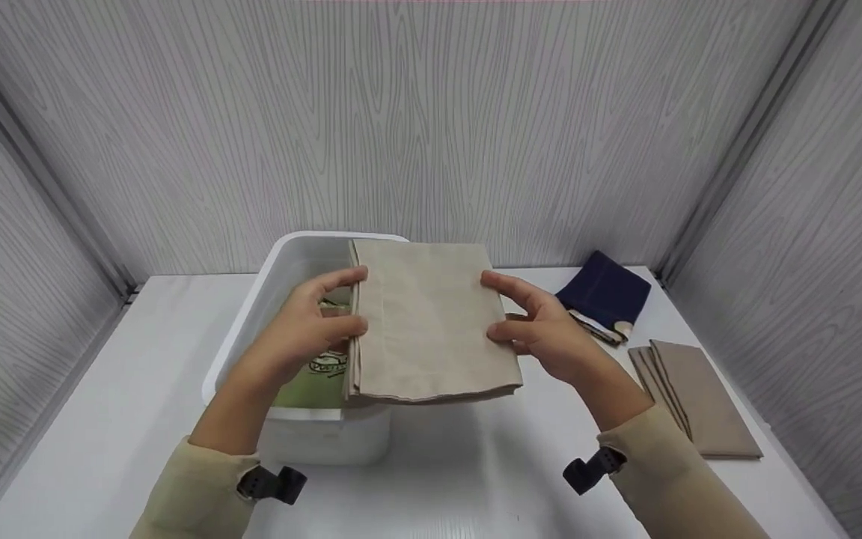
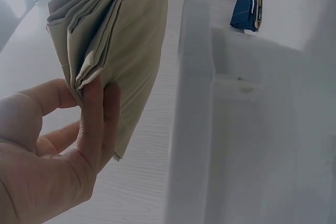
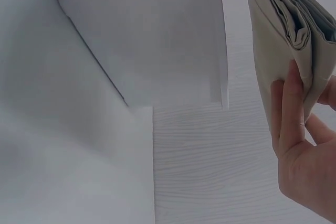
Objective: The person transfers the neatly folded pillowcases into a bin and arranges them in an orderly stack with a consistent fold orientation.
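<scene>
A folded beige cloth [image 1: 435, 322] is held up flat between both hands, above the right part of a white plastic bin [image 1: 248, 307]. My left hand [image 1: 300, 329] grips its left edge, with thumb and fingers on opposite faces. On the opposite edge, my right hand [image 1: 551, 333] pinches the cloth in the same way. Several stacked layers show at the cloth's edge [image 2: 105, 30] in the left wrist view. Inside the bin lies a green cloth [image 1: 307, 391] with a dark printed drawing, partly hidden by the left hand and the beige cloth.
At the back right of the white table [image 1: 476, 471] lies a folded navy cloth [image 1: 607, 288] with a pale patch at its corner. Nearer, by the right edge, rests a folded brown cloth [image 1: 708, 404]. Wood-patterned panels [image 1: 431, 127] enclose the back and sides.
</scene>
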